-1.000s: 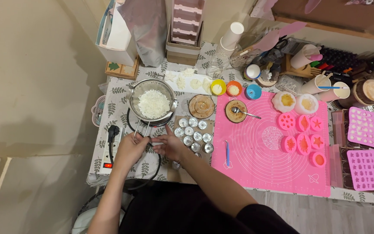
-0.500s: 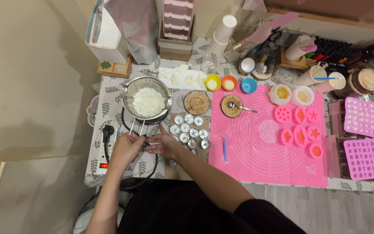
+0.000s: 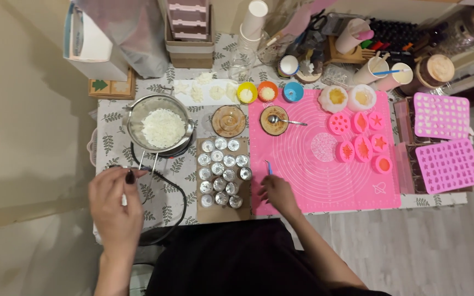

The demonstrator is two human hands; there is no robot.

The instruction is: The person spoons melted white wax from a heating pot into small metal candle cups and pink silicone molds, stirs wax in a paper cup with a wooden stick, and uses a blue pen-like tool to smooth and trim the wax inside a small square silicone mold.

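Your left hand point(image 3: 115, 205) is at the end of the wire handle point(image 3: 145, 163) of the metal pot point(image 3: 161, 127). The fingers are curled and the fingertips pinch that handle end, so the hand is closed on it. The pot holds white flakes and sits on a small black burner, just left of the brown board point(image 3: 223, 183). A black cable point(image 3: 172, 205) runs from the burner down past your left hand.

Your right hand point(image 3: 278, 195) lies on the lower left corner of the pink mat point(image 3: 325, 164), just right of the brown board. The fingers are bent downward and loosely spread. I cannot tell if they grip anything. A small blue tool point(image 3: 268, 167) lies on the mat just above this hand, not touching it.

On the brown board the small metal cups point(image 3: 221, 172) stand in rows, close together. Above the board there is a brown glass dish point(image 3: 229, 120). To the right of it, on the mat, a second dish with a spoon point(image 3: 281, 120) stands. Further right from the board, pink moulds point(image 3: 361, 137) lie on the mat.
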